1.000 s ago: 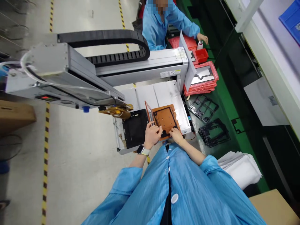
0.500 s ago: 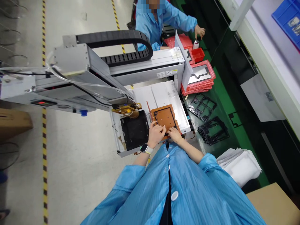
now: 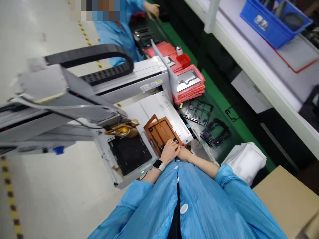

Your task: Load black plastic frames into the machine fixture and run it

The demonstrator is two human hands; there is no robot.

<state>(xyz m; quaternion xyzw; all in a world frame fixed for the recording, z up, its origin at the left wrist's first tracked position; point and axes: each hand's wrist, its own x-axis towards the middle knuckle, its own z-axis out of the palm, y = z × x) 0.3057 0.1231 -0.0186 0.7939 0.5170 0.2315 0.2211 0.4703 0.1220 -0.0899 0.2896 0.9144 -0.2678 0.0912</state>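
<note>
We see left hand [image 3: 170,151] and right hand [image 3: 184,154] meet, curled, at the brown jig [image 3: 167,127], 11 o'clock from them; we can't tell what they pinch. Black panel [image 3: 129,154] lies at 9 o'clock.

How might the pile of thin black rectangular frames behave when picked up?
The pile of thin black rectangular frames would probably feel light for its size, since large openings show. Single frames may flex or twist, their rims being narrow. Lifting one could drag its neighbours, as they lie askew and overlapping.
</note>
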